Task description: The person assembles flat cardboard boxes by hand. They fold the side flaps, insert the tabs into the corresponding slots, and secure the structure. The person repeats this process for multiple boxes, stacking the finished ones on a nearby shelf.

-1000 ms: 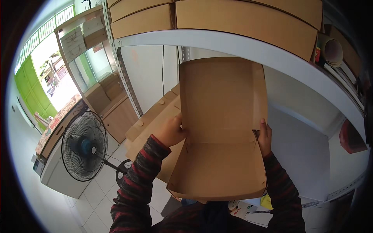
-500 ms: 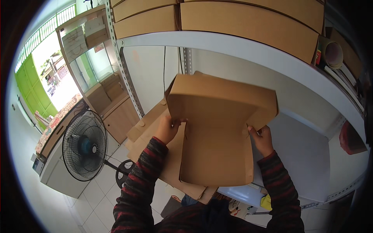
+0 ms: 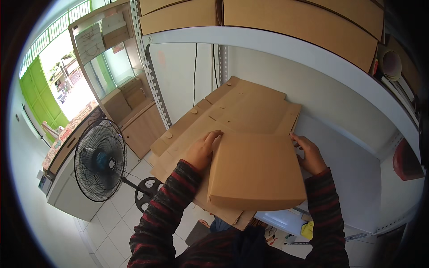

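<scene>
Box, folded shut, is clasped by left hand (ten o'clock), right hand (two); sheets (twelve) lie unfolded.

Daylight from doorway, overexposed at left; soft shadows; shelf edge bowed by fisheye; corners black
</scene>
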`<state>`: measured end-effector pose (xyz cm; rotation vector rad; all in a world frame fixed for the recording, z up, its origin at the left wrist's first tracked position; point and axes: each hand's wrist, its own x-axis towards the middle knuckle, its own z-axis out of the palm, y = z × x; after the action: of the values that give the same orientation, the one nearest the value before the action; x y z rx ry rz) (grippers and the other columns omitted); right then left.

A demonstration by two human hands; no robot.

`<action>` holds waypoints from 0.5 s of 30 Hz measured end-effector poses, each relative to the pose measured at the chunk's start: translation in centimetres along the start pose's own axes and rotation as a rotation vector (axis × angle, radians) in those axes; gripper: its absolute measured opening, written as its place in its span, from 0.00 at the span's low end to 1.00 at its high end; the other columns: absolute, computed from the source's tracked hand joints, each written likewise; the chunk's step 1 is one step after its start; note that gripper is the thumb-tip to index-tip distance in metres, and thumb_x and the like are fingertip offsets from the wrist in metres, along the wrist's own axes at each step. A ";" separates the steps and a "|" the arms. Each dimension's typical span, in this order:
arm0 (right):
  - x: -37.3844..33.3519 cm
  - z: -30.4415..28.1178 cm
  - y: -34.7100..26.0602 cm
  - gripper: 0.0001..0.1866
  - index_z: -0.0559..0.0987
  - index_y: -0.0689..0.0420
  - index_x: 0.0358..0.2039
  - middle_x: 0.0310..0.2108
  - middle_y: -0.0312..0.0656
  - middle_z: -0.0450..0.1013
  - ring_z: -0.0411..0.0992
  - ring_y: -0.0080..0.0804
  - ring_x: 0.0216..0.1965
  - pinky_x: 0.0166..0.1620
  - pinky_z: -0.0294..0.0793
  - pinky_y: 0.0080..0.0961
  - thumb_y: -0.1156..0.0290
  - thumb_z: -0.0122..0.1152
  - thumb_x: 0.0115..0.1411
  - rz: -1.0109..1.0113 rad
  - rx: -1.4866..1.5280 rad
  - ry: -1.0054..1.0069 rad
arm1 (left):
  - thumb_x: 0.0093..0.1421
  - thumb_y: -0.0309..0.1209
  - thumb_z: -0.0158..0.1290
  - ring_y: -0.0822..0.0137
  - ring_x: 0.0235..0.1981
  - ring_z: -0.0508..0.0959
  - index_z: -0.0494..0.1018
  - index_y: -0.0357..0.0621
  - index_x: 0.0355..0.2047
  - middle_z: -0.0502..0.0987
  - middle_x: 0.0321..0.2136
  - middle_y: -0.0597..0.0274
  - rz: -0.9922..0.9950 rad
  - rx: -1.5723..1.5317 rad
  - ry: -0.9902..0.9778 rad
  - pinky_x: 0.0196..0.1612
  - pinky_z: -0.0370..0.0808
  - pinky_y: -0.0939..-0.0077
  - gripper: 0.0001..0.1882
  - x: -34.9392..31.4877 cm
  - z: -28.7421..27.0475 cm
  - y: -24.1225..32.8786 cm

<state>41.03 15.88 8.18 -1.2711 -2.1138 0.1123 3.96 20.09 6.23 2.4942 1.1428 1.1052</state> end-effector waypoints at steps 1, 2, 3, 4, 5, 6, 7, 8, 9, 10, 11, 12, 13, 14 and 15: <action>0.0 0.0 0.6 0.34 0.67 0.53 0.61 0.45 0.46 0.73 0.75 0.35 0.36 0.40 0.78 0.28 0.81 0.63 0.53 0.019 0.046 0.003 | 0.51 0.13 0.46 0.48 0.49 0.75 0.63 0.42 0.55 0.71 0.52 0.47 0.017 -0.010 -0.010 0.50 0.73 0.62 0.29 -0.1 -0.4 0.1; 0.0 0.0 1.6 0.32 0.67 0.53 0.61 0.45 0.46 0.73 0.75 0.34 0.36 0.40 0.78 0.28 0.77 0.62 0.56 0.036 0.091 0.005 | 0.55 0.18 0.47 0.50 0.50 0.75 0.63 0.41 0.55 0.72 0.51 0.46 -0.028 -0.047 0.005 0.50 0.73 0.63 0.25 -0.5 -0.7 0.2; 0.0 0.2 2.0 0.30 0.66 0.54 0.61 0.45 0.46 0.72 0.76 0.34 0.37 0.39 0.78 0.29 0.74 0.62 0.58 0.051 0.145 0.005 | 0.58 0.24 0.48 0.52 0.51 0.75 0.63 0.39 0.55 0.73 0.50 0.46 -0.080 -0.079 0.019 0.51 0.73 0.63 0.22 -1.2 -1.1 0.4; 0.4 -0.3 1.1 0.31 0.64 0.55 0.62 0.45 0.46 0.72 0.76 0.33 0.37 0.39 0.78 0.28 0.67 0.61 0.60 0.204 0.231 -0.064 | 0.62 0.29 0.50 0.54 0.51 0.75 0.64 0.37 0.55 0.74 0.48 0.45 -0.134 -0.115 0.033 0.51 0.73 0.64 0.21 -1.8 -1.6 0.9; 0.6 -1.3 0.0 0.32 0.63 0.56 0.63 0.45 0.47 0.72 0.76 0.33 0.38 0.39 0.78 0.27 0.60 0.59 0.61 0.357 0.315 -0.134 | 0.62 0.29 0.49 0.53 0.49 0.76 0.64 0.38 0.54 0.75 0.46 0.45 -0.332 -0.210 -0.041 0.50 0.73 0.65 0.20 -2.6 -2.5 1.6; 0.3 -2.5 -1.0 0.35 0.61 0.58 0.64 0.45 0.48 0.72 0.76 0.32 0.39 0.39 0.77 0.26 0.53 0.58 0.63 0.524 0.391 -0.186 | 0.63 0.29 0.48 0.52 0.46 0.77 0.64 0.38 0.54 0.76 0.44 0.45 -0.511 -0.313 -0.130 0.48 0.74 0.65 0.20 -2.5 -3.7 3.3; 0.1 -2.8 -1.7 0.40 0.57 0.59 0.66 0.44 0.49 0.73 0.75 0.32 0.39 0.40 0.77 0.26 0.47 0.56 0.62 0.523 0.453 -0.245 | 0.63 0.29 0.48 0.51 0.44 0.78 0.64 0.39 0.54 0.77 0.42 0.45 -0.704 -0.409 -0.213 0.46 0.74 0.65 0.19 -3.0 -4.6 4.3; -0.1 -3.0 -2.4 0.45 0.54 0.60 0.67 0.43 0.50 0.73 0.75 0.32 0.40 0.40 0.76 0.25 0.42 0.54 0.61 0.518 0.517 -0.305 | 0.64 0.34 0.48 0.52 0.42 0.79 0.65 0.38 0.54 0.77 0.41 0.44 -0.652 -0.407 -0.271 0.45 0.75 0.65 0.20 -4.2 -5.1 4.6; -0.3 -3.1 -2.7 0.50 0.51 0.61 0.68 0.42 0.50 0.73 0.75 0.31 0.40 0.41 0.76 0.25 0.36 0.53 0.59 0.516 0.585 -0.362 | 0.64 0.39 0.49 0.53 0.41 0.80 0.65 0.37 0.53 0.77 0.39 0.44 -0.597 -0.404 -0.333 0.44 0.76 0.66 0.22 -5.7 -5.5 5.0; -0.5 -2.5 -2.3 0.52 0.48 0.62 0.68 0.42 0.51 0.74 0.75 0.32 0.40 0.43 0.75 0.26 0.35 0.54 0.58 0.439 0.557 -0.350 | 0.65 0.44 0.49 0.53 0.39 0.81 0.65 0.35 0.52 0.78 0.38 0.43 -0.546 -0.403 -0.393 0.42 0.76 0.66 0.25 -7.1 -5.6 5.6; -0.7 -1.5 -1.5 0.54 0.45 0.62 0.69 0.41 0.51 0.74 0.75 0.32 0.41 0.44 0.74 0.27 0.35 0.55 0.58 0.363 0.529 -0.337 | 0.64 0.46 0.50 0.53 0.38 0.81 0.65 0.34 0.52 0.77 0.38 0.42 -0.532 -0.422 -0.382 0.41 0.77 0.66 0.27 -7.8 -5.4 6.5; -0.6 -1.1 -1.5 0.55 0.44 0.62 0.69 0.41 0.51 0.74 0.75 0.32 0.41 0.46 0.73 0.28 0.35 0.55 0.57 0.347 0.529 -0.343 | 0.63 0.48 0.51 0.52 0.37 0.81 0.65 0.32 0.52 0.77 0.38 0.40 -0.526 -0.441 -0.362 0.41 0.77 0.66 0.30 -8.4 -4.9 7.7; -0.5 -0.8 -1.5 0.56 0.42 0.62 0.69 0.41 0.51 0.74 0.75 0.32 0.42 0.47 0.72 0.28 0.35 0.56 0.57 0.334 0.525 -0.345 | 0.62 0.50 0.51 0.52 0.36 0.81 0.64 0.31 0.52 0.77 0.38 0.39 -0.514 -0.462 -0.341 0.40 0.77 0.65 0.32 -8.5 -4.5 8.7; -0.4 -1.0 -1.8 0.56 0.42 0.61 0.69 0.40 0.51 0.74 0.74 0.32 0.42 0.48 0.71 0.29 0.36 0.56 0.58 0.390 0.549 -0.358 | 0.61 0.49 0.54 0.50 0.36 0.81 0.62 0.28 0.53 0.75 0.39 0.40 -0.573 -0.500 -0.305 0.40 0.77 0.65 0.34 -8.2 -4.5 9.6; -0.3 -1.1 -2.1 0.55 0.42 0.61 0.69 0.40 0.50 0.74 0.74 0.32 0.43 0.49 0.70 0.29 0.37 0.56 0.58 0.424 0.589 -0.344 | 0.61 0.48 0.54 0.51 0.36 0.81 0.62 0.28 0.54 0.74 0.40 0.41 -0.588 -0.550 -0.255 0.40 0.77 0.65 0.34 -8.1 -4.3 9.6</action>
<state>40.10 14.28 9.72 -1.3614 -1.8232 1.1168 3.02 7.18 9.02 1.6669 1.1807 0.7676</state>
